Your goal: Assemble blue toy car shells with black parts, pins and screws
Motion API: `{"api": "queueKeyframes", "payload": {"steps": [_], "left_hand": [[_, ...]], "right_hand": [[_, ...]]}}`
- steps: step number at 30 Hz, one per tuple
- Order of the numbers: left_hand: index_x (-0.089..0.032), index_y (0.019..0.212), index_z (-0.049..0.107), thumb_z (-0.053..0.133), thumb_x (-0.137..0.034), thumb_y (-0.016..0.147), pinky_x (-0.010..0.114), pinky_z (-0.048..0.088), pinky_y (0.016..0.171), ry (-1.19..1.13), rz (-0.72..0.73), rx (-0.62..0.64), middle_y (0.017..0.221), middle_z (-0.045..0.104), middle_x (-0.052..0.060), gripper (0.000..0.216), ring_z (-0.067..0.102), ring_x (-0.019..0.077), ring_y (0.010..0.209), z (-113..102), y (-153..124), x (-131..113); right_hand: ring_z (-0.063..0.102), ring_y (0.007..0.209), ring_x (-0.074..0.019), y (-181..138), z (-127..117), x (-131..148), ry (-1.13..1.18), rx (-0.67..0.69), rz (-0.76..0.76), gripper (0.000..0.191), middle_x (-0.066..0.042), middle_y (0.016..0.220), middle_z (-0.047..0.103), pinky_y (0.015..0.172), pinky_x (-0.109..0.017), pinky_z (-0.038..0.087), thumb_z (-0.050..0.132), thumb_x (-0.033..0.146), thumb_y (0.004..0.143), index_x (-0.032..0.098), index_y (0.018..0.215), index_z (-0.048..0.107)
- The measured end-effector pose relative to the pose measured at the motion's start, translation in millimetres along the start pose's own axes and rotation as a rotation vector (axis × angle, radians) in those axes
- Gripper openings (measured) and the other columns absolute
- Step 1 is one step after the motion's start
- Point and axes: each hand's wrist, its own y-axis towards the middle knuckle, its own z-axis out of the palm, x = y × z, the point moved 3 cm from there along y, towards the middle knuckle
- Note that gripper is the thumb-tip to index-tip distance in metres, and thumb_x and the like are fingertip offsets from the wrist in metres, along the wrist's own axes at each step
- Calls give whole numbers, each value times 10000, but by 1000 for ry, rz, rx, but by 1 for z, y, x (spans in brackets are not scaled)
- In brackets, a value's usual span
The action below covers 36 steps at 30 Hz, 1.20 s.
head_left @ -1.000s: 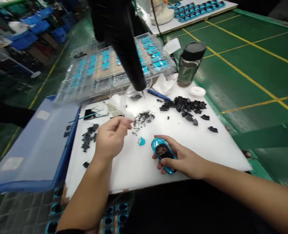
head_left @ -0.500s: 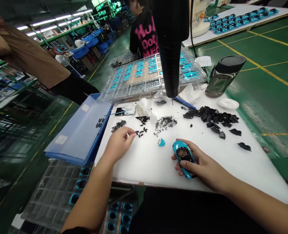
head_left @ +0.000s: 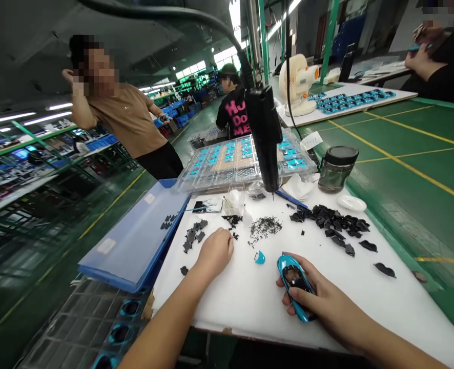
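Observation:
My right hand (head_left: 319,300) grips a blue toy car body (head_left: 294,284) lying on the white board (head_left: 365,302), underside up. My left hand (head_left: 216,250) has its fingers curled down onto a few small black parts (head_left: 232,221) near the board's middle; what it pinches is hidden. A small blue piece (head_left: 260,257) lies between both hands. A heap of tiny black screws (head_left: 266,225) sits just beyond. A black hanging screwdriver (head_left: 265,138) points down over the board.
A pile of black plastic parts (head_left: 334,223) lies at the right, more (head_left: 194,236) at the left. Clear trays of blue parts (head_left: 242,159), a dark-lidded jar (head_left: 334,169), a blue folder (head_left: 135,241). A person in brown (head_left: 130,123) stands at left, another in black (head_left: 232,110) behind.
The view has tilted upward, showing more of the hall and the people. My left hand moved down from the screw heap onto the small black parts. My right hand keeps hold of the car body.

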Motion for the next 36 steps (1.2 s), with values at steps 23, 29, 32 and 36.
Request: {"api": "queueKeyframes", "payload": {"steps": [23,29,32,36], "left_hand": [[-203,924,728,563,-376,887,314,601,689,-527,110,-184,906,732,74,242,694,172,724,27,-31,-4],[-186,922,710,638,-372,847,360,585,815,-543,40,-207,906,738,69,213,703,199,845,30,-37,4],[-182,908,702,663,-323,835,341,584,796,-558,40,-201,904,740,59,164,702,185,817,30,-41,0],[-205,934,687,661,-139,821,320,561,823,-382,407,-185,922,731,41,134,686,177,881,18,-46,-27]], "right_hand": [[649,780,-183,1,4,6,86,7,-65,671,-65,1040,597,720,-349,498,701,311,832,221,1363,302],[654,795,-178,5,3,1,137,18,-31,706,-59,1049,591,737,-360,531,771,327,769,228,1312,331],[662,792,-174,7,1,0,117,48,-10,677,-69,1074,592,729,-354,535,733,314,822,240,1341,305],[669,809,-178,7,-1,-2,80,56,-16,620,-69,1094,586,746,-362,543,692,280,860,259,1347,309]]}}
